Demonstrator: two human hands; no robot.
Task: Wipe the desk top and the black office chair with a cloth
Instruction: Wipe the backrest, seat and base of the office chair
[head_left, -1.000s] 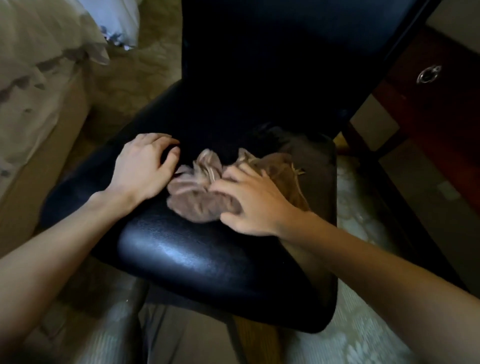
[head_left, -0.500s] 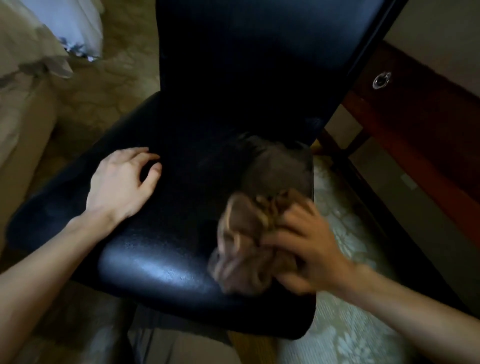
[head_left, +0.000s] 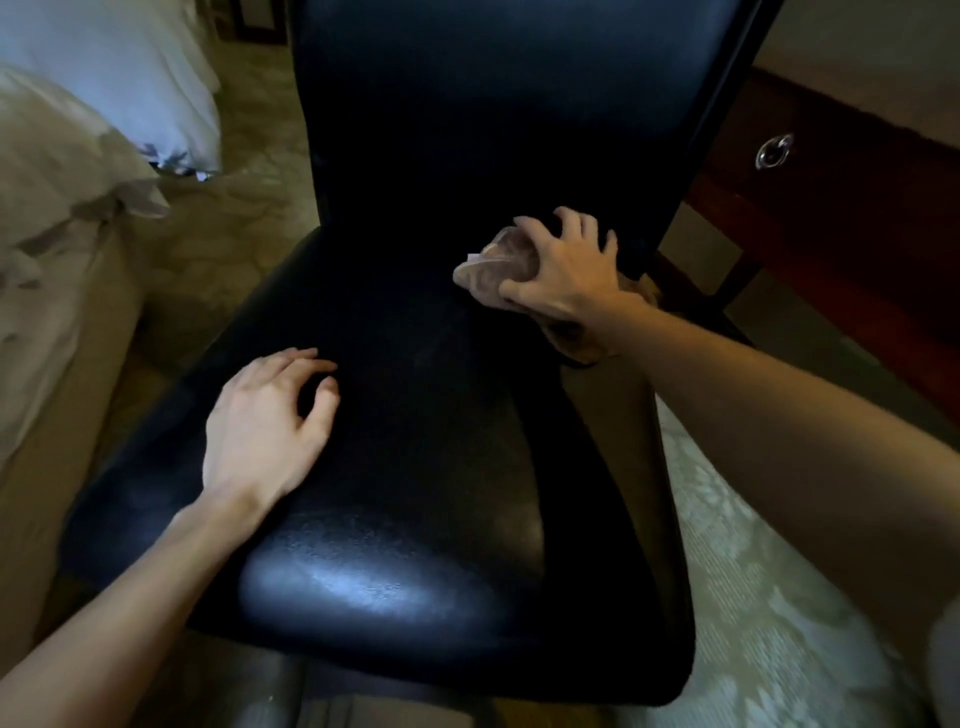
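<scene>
At the back right corner of the seat, where it meets the backrest, the right hand (head_left: 566, 270) grips a bunched pinkish-brown cloth (head_left: 491, 270) and presses it onto the black chair (head_left: 415, 493). The fingers are curled over the top of the bundle and the thumb is hooked under its near side. Part of the cloth sticks out to the left of the hand, and another fold shows below the wrist at the seat's right edge.

The left hand (head_left: 265, 426) lies palm down on the left half of the seat, near its left edge and well apart from the cloth. Its fingers are loosely bent with the tips touching the leather, and it holds nothing.

A patch of light shines on the seat near its front edge. To the right of the chair stands the dark reddish wooden bench (head_left: 857, 218), with a metal ring pull (head_left: 774, 151) on its drawer front. A bed (head_left: 57, 291) with pale rumpled bedding runs along the left, and patterned carpet (head_left: 753, 597) covers the floor beside the chair.
</scene>
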